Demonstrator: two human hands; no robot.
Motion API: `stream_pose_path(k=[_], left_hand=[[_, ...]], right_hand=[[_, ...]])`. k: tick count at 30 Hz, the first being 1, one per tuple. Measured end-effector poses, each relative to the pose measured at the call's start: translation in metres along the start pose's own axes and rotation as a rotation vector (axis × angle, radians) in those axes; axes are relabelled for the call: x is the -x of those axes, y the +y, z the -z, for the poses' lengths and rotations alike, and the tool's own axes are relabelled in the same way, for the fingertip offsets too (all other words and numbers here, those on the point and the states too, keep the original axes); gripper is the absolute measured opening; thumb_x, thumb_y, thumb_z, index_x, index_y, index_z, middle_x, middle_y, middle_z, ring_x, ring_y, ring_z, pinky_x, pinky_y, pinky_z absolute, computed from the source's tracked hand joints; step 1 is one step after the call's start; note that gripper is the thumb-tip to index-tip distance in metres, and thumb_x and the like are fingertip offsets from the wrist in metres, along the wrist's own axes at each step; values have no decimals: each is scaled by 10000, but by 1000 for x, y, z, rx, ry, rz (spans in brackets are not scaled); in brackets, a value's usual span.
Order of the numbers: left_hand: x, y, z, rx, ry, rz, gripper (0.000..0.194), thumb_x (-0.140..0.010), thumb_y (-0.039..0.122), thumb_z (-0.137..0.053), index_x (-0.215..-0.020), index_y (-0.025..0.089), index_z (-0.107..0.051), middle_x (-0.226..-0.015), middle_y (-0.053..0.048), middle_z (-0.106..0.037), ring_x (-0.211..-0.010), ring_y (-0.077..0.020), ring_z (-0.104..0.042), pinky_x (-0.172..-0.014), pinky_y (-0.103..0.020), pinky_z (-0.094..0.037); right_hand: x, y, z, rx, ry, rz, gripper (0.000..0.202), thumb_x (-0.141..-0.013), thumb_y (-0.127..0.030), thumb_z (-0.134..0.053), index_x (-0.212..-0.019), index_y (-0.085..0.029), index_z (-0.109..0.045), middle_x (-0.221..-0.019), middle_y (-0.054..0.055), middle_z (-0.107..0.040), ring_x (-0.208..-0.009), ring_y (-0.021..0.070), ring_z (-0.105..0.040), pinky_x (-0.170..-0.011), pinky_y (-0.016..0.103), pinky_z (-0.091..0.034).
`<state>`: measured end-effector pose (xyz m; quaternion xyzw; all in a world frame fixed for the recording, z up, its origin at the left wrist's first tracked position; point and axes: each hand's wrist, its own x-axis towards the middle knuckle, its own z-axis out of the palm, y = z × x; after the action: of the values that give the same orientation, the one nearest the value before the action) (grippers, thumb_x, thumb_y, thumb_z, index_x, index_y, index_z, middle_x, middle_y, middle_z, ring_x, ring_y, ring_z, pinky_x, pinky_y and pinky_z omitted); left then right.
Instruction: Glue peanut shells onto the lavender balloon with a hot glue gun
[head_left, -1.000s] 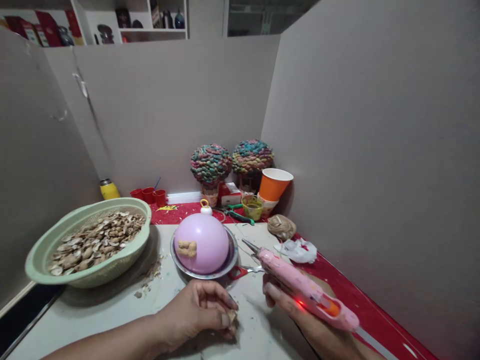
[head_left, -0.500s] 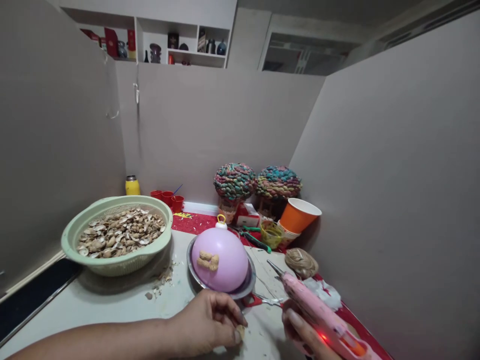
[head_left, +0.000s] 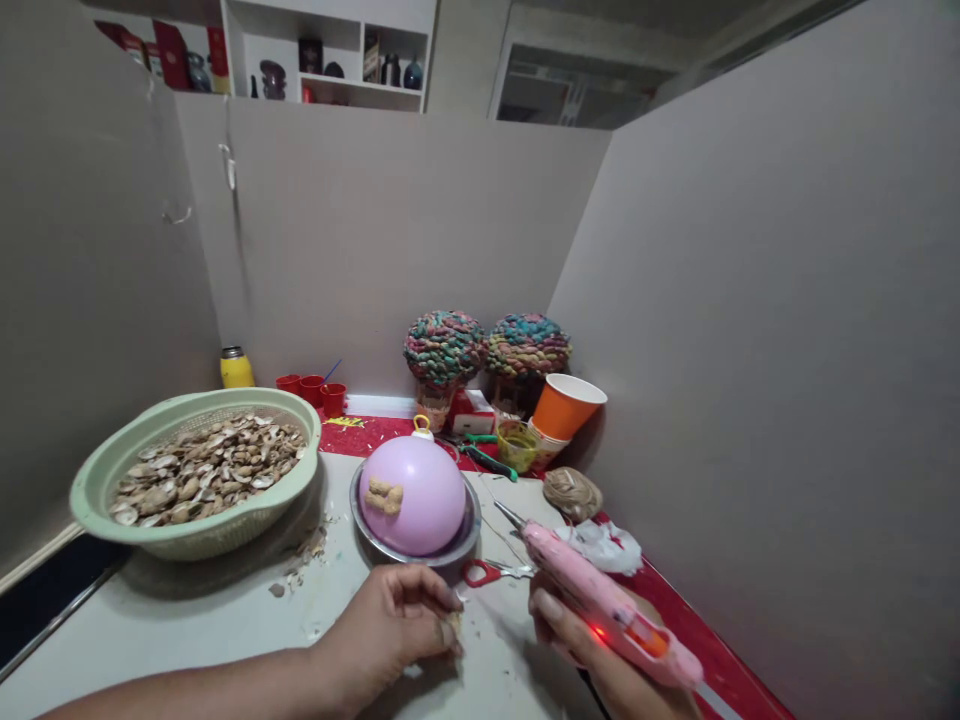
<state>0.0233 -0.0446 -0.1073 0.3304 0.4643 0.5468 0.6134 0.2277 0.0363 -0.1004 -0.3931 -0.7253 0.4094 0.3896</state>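
Observation:
Between the thumb and fingers of my left hand [head_left: 397,625] is a small peanut shell [head_left: 454,622], just above the table in front of the bowl. My right hand [head_left: 592,640] is wrapped round a pink glue gun [head_left: 592,585], its red light lit and its metal nozzle pointing up and left. A purple balloon [head_left: 427,497] with a yellow ring on top rests in a metal bowl [head_left: 470,533]. Several peanut shells [head_left: 384,496] are stuck together on the balloon's left side. At the left, a green basket [head_left: 97,525] holds many shells.
Red-handled scissors [head_left: 484,572] lie right of the bowl. Behind are green-handled pliers [head_left: 491,461], an orange cup [head_left: 562,408], twine [head_left: 573,493], two colourful balls [head_left: 445,348], red cups [head_left: 334,400] and a yellow jar [head_left: 237,368]. Grey partitions [head_left: 390,220] surround the table.
The view has shifted, so most things appear further left. My left hand still pinches the shell, and the glue gun in my right hand now shows more of its rear end.

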Motion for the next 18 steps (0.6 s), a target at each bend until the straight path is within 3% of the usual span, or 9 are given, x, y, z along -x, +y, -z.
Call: stream_pose_path(k=[3,8,14,18], left_hand=[[10,4,-6,93,-69,76,351,-556,261,-866,-793,146,-634,-639,9,-626,-607,-138,-623,-662,-295,-476],[16,19,-5,178,-108,107,282,-651,201,-848,-856,139,-665,-721,-20,-670,-696,-145,-660,-732,-306,-515],[20,39,-2,190,-132,60,223,-705,178,-826,-876,153,-685,-734,-15,-677,-680,-120,-652,-696,-259,-536],[21,50,-1,167,-126,19,259,-690,201,-843,-896,161,-691,-735,-14,-674,-676,-124,-650,-672,-248,-544]], right_hand=[[1,-6,1,17,-81,17,388,-877,-534,-569,-673,-203,-562,-644,9,-522,-600,172,-490,-548,288,-437],[0,-15,0,-14,-182,66,267,-857,-439,-561,-760,-193,-606,-677,9,-532,-618,175,-503,-564,285,-438],[-1,-27,-1,-39,-239,260,159,-870,-324,-537,-786,-207,-606,-702,-4,-562,-604,157,-501,-557,252,-431],[-2,-20,1,-7,-292,427,209,-891,-364,-535,-753,-209,-555,-688,1,-548,-592,151,-483,-566,259,-422]])
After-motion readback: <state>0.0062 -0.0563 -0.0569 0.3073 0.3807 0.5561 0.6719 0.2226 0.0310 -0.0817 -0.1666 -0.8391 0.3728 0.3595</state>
